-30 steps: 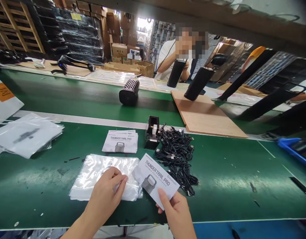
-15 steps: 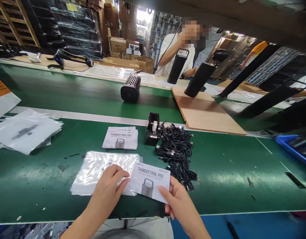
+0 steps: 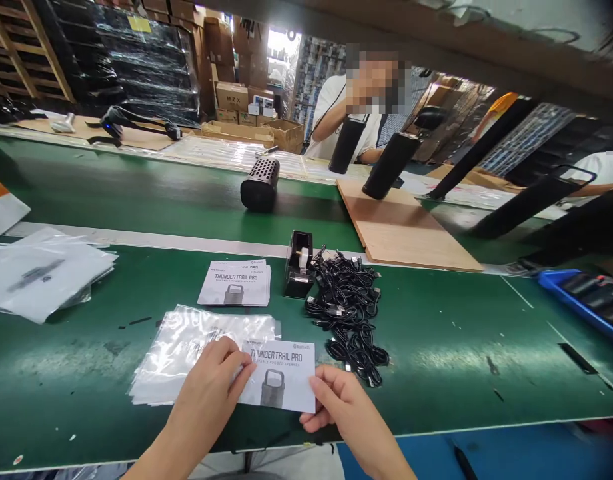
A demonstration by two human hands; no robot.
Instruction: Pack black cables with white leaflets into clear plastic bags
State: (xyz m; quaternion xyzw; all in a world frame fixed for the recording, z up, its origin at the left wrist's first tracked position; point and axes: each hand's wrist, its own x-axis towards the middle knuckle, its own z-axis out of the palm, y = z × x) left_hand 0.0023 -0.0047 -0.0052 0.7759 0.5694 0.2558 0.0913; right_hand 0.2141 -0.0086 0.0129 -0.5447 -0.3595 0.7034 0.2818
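Observation:
My right hand (image 3: 336, 400) pinches the right edge of a white "Thunder Trail Pro" instruction booklet (image 3: 291, 387) between thumb and fingers. The booklet lies nearly level, its left end against the open side of a clear plastic bag (image 3: 186, 340) on top of a stack. My left hand (image 3: 211, 380) lies over that stack, its thumb and fingers closed at the bag's edge beside the booklet. The fingers partly hide how far the booklet is inside the bag. Behind the bags is a pile of similar booklets (image 3: 234, 287).
A tape dispenser (image 3: 299, 267) stands beside a heap of black cables (image 3: 346, 300). More plastic bags (image 3: 41, 273) lie left. Across the green table (image 3: 436, 360) are a black perforated speaker (image 3: 260, 185), a wooden board (image 3: 411, 227) and a person (image 3: 331, 107). A blue bin (image 3: 561, 293) sits right.
My right hand has moved the booklet left, to the bag's edge, and the booklet is now more level. My left hand stays at the bag. The whole view has shifted slightly.

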